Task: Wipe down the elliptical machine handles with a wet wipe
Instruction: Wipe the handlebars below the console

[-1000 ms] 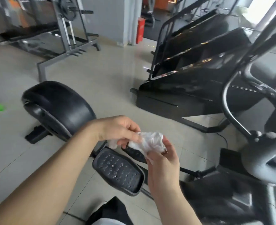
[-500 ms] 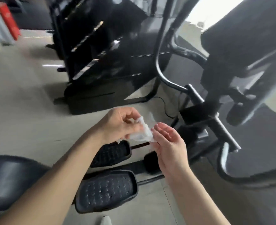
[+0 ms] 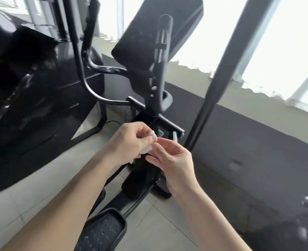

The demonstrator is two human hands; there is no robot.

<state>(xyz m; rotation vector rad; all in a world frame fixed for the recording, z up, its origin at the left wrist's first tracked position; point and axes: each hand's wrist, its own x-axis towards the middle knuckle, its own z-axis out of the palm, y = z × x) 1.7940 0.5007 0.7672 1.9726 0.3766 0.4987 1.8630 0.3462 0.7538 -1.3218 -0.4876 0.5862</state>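
Left hand [image 3: 131, 142]: pinches the wet wipe [image 3: 146, 150], low before the elliptical console [image 3: 149, 37] and apart from the curved handle bar [image 3: 82, 75]. Right hand [image 3: 173, 162]: fingertips at the wipe, grip unclear. Wipe bunched smaller than half a second ago. View lifted from the pedal [image 3: 104, 232]. Wipe mostly hidden by fingers, and the frame is blurred.

My left hand [image 3: 131, 142] pinches the crumpled wet wipe [image 3: 146, 150]. My right hand [image 3: 173, 162] touches it from four o'clock. The elliptical's console [image 3: 149, 38] stands at twelve o'clock.
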